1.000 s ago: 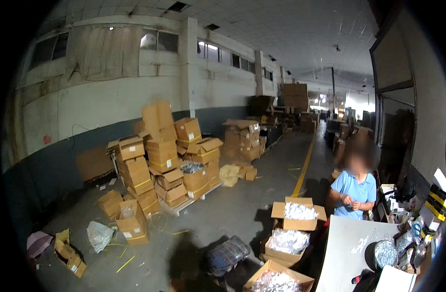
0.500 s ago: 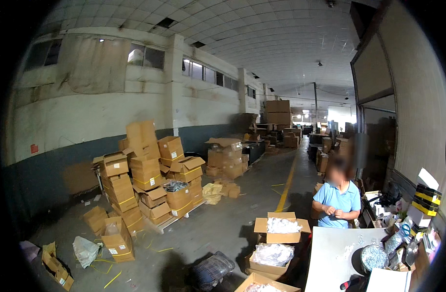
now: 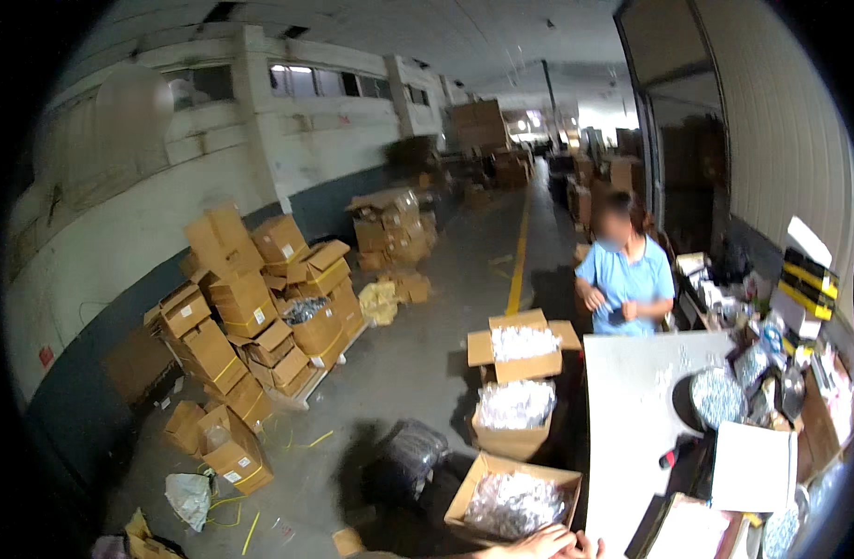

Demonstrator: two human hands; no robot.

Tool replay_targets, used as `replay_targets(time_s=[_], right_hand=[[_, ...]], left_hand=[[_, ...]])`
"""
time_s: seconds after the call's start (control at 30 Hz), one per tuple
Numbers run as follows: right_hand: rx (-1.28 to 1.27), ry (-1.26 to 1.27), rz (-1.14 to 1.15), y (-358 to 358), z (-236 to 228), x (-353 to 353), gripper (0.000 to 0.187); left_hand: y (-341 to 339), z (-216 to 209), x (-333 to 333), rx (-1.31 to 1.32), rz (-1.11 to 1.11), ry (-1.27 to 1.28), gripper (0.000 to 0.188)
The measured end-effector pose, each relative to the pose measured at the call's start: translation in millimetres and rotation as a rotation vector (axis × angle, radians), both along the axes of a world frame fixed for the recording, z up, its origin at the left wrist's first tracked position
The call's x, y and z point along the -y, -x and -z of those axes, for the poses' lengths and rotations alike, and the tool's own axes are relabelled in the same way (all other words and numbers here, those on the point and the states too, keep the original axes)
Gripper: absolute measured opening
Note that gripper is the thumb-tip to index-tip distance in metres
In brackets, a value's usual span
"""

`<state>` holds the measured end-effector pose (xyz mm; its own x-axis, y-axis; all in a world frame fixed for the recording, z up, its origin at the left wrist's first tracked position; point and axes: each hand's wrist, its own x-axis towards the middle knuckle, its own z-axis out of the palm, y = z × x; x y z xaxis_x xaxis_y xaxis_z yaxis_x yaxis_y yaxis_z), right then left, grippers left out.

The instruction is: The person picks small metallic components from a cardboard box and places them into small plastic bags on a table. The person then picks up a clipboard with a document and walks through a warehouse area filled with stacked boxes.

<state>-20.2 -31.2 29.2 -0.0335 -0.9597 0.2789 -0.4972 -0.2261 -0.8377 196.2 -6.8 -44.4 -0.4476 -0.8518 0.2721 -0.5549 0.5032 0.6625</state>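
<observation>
At the lower edge, my left hand (image 3: 541,542) reaches in from the left, beside the near rim of an open carton (image 3: 457,508) filled with clear plastic bags (image 3: 515,503). Its fingers are bent and close together. Right beside it, by the table's left edge, only the curled fingers of my right hand (image 3: 587,546) show. The picture's edge cuts off both hands, so anything between the fingers is hidden. To their right lies the white tabletop (image 3: 622,419).
Two more open cartons (image 3: 480,347) of bagged goods stand beyond. Across the table a person in a blue shirt (image 3: 627,279) holds both hands up. A round tray of small parts (image 3: 718,399) and a white sheet (image 3: 753,466) lie right. Stacked cartons (image 3: 236,303) line the left wall.
The view has tipped down and turned right. My hands have come into sight at the lower edge. The person's hands have moved apart.
</observation>
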Motion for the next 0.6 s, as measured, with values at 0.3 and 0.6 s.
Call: replay_targets(time_s=[0.3, 0.6], right_hand=[[-0.197, 0.034, 0.430, 102, 52, -32, 0.053], [-0.429, 0.051, 0.806, 201, 102, -119, 0.059]], left_hand=[[57, -19, 19, -0.072, 0.245, -0.297, 0.024], [95, 11, 26, -0.062, 0.501, -0.519, 0.024]])
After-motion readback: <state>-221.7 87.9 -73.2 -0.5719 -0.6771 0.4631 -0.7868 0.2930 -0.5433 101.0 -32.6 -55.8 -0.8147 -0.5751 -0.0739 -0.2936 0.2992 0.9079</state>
